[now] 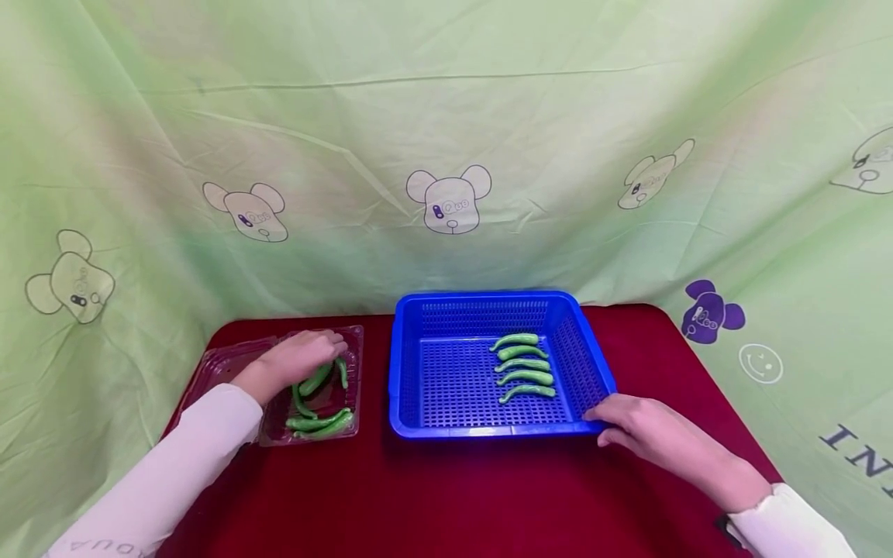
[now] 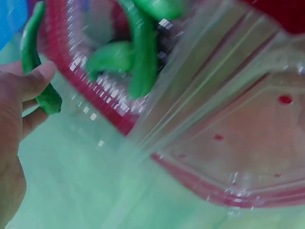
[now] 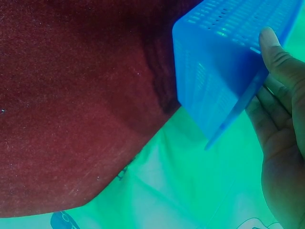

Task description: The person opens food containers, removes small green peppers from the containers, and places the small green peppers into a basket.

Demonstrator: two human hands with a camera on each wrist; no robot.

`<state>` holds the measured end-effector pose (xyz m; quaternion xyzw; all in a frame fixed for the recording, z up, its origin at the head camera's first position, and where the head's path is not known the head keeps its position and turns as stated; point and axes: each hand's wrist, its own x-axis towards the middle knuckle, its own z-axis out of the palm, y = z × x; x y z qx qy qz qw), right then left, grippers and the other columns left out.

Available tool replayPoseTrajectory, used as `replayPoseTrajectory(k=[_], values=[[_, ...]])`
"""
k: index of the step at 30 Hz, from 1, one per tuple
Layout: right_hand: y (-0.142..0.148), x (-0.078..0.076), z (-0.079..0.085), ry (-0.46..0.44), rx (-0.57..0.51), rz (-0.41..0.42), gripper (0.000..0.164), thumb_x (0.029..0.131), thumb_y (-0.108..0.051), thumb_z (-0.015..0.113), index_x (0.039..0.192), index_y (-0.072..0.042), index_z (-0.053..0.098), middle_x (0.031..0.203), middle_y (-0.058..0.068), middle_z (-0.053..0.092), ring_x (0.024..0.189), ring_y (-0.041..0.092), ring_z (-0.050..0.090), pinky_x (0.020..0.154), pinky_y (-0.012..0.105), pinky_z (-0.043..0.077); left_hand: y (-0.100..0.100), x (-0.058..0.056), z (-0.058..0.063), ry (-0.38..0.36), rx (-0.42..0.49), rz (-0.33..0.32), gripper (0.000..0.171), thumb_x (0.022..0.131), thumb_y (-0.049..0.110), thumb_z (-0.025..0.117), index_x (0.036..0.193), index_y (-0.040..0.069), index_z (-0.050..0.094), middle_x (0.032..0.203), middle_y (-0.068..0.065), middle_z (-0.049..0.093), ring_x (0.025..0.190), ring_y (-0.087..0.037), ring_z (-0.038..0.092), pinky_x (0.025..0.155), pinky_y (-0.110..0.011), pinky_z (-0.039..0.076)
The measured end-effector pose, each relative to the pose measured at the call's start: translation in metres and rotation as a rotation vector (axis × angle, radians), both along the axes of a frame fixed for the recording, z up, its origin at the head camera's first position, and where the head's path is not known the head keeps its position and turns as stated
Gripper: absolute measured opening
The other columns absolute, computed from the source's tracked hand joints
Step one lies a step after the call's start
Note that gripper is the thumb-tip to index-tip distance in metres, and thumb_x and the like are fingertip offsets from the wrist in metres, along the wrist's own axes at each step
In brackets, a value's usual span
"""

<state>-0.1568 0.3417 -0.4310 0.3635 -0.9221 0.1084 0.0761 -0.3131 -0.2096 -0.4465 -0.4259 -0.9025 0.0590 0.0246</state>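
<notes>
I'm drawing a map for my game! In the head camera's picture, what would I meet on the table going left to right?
Clear plastic container → blue basket holding five green peppers → right hand at the basket's edge.

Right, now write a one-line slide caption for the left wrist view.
The left hand holds one green pepper near an open clear plastic container with more peppers inside.

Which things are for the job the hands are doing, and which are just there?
For the job:
left hand, pinching a green pepper
right hand, gripping the basket's rim
blue basket, with five peppers inside
clear plastic container, with more peppers

Just there:
red tabletop
green curtain with mouse-head prints
</notes>
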Motion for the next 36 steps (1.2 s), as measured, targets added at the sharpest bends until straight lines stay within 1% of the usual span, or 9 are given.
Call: replayPoseTrajectory(k=[4, 8, 10, 12, 18, 22, 26, 32, 36], values=[[0.0, -0.001, 0.0, 0.006, -0.003, 0.004, 0.034, 0.077, -0.014, 0.087, 0.108, -0.016, 0.074, 0.097, -0.013, 0.07, 0.086, 0.002, 0.064, 0.074, 0.022, 0.059, 0.002, -0.005, 0.02, 0.043, 0.124, 0.044, 0.024, 0.091, -0.011, 0.062, 0.111, -0.002, 0.072, 0.113, -0.019, 0.071, 0.106, -0.036, 0.069, 0.09, -0.047, 0.059], [-0.001, 0.0, 0.001, 0.0, -0.004, 0.005, 0.034, 0.077, -0.013, 0.087, 0.108, -0.016, 0.074, 0.097, -0.012, 0.07, 0.086, 0.003, 0.064, 0.073, 0.023, 0.059, 0.02, -0.01, 0.04, 0.102, 0.246, 0.078, 0.012, 0.088, -0.009, 0.07, 0.096, 0.0, 0.071, 0.097, -0.013, 0.066, 0.09, -0.03, 0.068, 0.077, -0.041, 0.06], [-0.001, 0.0, 0.002, -0.011, 0.001, 0.001, 0.034, 0.078, -0.014, 0.087, 0.109, -0.015, 0.074, 0.097, -0.012, 0.071, 0.086, 0.003, 0.064, 0.073, 0.024, 0.059, 0.036, -0.013, 0.05, 0.138, 0.298, 0.074, 0.007, 0.088, -0.005, 0.073, 0.089, 0.001, 0.069, 0.086, -0.009, 0.059, 0.08, -0.026, 0.064, 0.069, -0.038, 0.059], [-0.001, 0.0, 0.003, -0.024, 0.006, -0.006, 0.034, 0.078, -0.014, 0.086, 0.11, -0.015, 0.074, 0.098, -0.011, 0.071, 0.087, 0.004, 0.065, 0.074, 0.025, 0.06, 0.055, -0.015, 0.06, 0.167, 0.323, 0.064, 0.007, 0.087, -0.002, 0.075, 0.089, 0.001, 0.069, 0.086, -0.009, 0.06, 0.079, -0.027, 0.066, 0.069, -0.039, 0.059], [0.0, 0.001, 0.003, -0.008, 0.005, -0.01, 0.034, 0.077, -0.013, 0.087, 0.109, -0.016, 0.074, 0.098, -0.012, 0.071, 0.087, 0.003, 0.065, 0.074, 0.022, 0.059, 0.123, -0.025, 0.081, 0.161, 0.286, 0.054, 0.014, 0.088, -0.006, 0.069, 0.1, -0.001, 0.066, 0.095, -0.013, 0.067, 0.089, -0.031, 0.07, 0.081, -0.042, 0.061], [-0.002, 0.001, 0.0, -0.002, -0.01, 0.002, 0.033, 0.077, -0.014, 0.087, 0.108, -0.016, 0.074, 0.097, -0.012, 0.071, 0.086, 0.004, 0.065, 0.075, 0.018, 0.057, 0.165, -0.031, 0.08, 0.08, 0.229, 0.117, 0.021, 0.088, -0.011, 0.06, 0.106, -0.001, 0.066, 0.103, -0.016, 0.07, 0.096, -0.033, 0.07, 0.086, -0.043, 0.061], [-0.004, 0.002, 0.0, -0.044, -0.007, -0.007, 0.031, 0.08, -0.016, 0.085, 0.109, -0.016, 0.074, 0.098, -0.011, 0.071, 0.087, 0.004, 0.065, 0.074, 0.024, 0.06, 0.201, -0.036, 0.071, 0.0, 0.19, 0.172, 0.017, 0.089, -0.008, 0.061, 0.1, 0.002, 0.068, 0.104, -0.016, 0.072, 0.1, -0.034, 0.071, 0.087, -0.045, 0.061], [-0.003, 0.004, 0.002, -0.063, 0.01, -0.035, 0.03, 0.082, -0.017, 0.084, 0.11, -0.017, 0.074, 0.1, -0.012, 0.071, 0.089, 0.003, 0.065, 0.076, 0.025, 0.061, 0.246, -0.04, 0.053, -0.008, 0.104, 0.193, 0.02, 0.092, -0.006, 0.061, 0.094, 0.011, 0.072, 0.105, -0.008, 0.075, 0.099, -0.029, 0.072, 0.085, -0.045, 0.061], [-0.002, 0.006, 0.003, -0.051, 0.011, -0.04, 0.031, 0.081, -0.017, 0.085, 0.11, -0.016, 0.074, 0.099, -0.012, 0.071, 0.088, 0.004, 0.065, 0.076, 0.025, 0.06, 0.264, -0.04, 0.038, -0.008, 0.031, 0.205, 0.021, 0.093, -0.003, 0.062, 0.096, 0.014, 0.073, 0.105, -0.004, 0.075, 0.097, -0.024, 0.073, 0.085, -0.041, 0.061]])
